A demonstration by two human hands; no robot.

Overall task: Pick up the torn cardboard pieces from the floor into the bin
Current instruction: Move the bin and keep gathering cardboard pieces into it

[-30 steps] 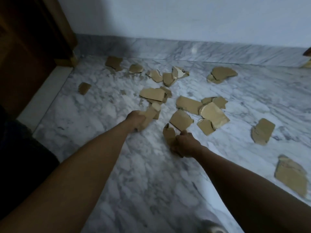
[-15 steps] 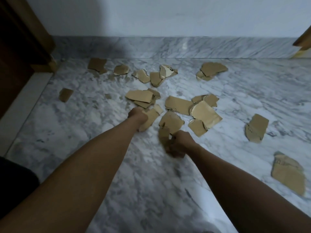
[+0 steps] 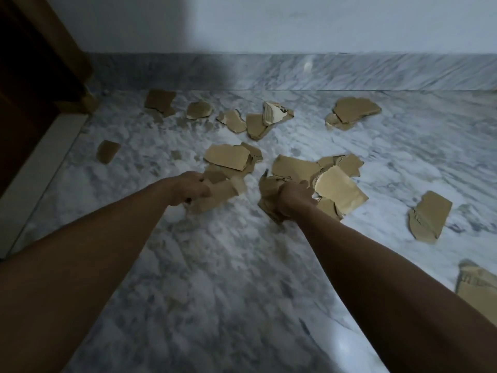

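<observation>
While both my fists are already full, the risk is plain: my left hand (image 3: 192, 188) is curled tight round a bent brown cardboard scrap (image 3: 215, 196), and my right hand (image 3: 294, 200) clutches a crumpled wad of torn brown cardboard (image 3: 269, 192). If I reach for more with either, I judge the stiff, springy bits could slip out between my fingers and scatter back onto the grey-veined white marble floor (image 3: 228, 278). The polished stone would let them slide off easily.

From the head view, which is the only one, I take the pale folded cardboard sheet (image 3: 340, 188) as my landmark. My right hand sits just left of it, touching the pile beneath. A flat tan cardboard slab (image 3: 227, 157) lies further left and beyond. Well beyond the landmark, near the marble skirting (image 3: 295, 72), sits a ripped white-faced cardboard piece with dark print (image 3: 274, 113). A lone tan piece (image 3: 429, 218) lies to its right. No bin shows, so carrying an overfull grip out of sight may shed pieces.

The print on that white-faced piece is too small to read; no other lettering is legible.
</observation>
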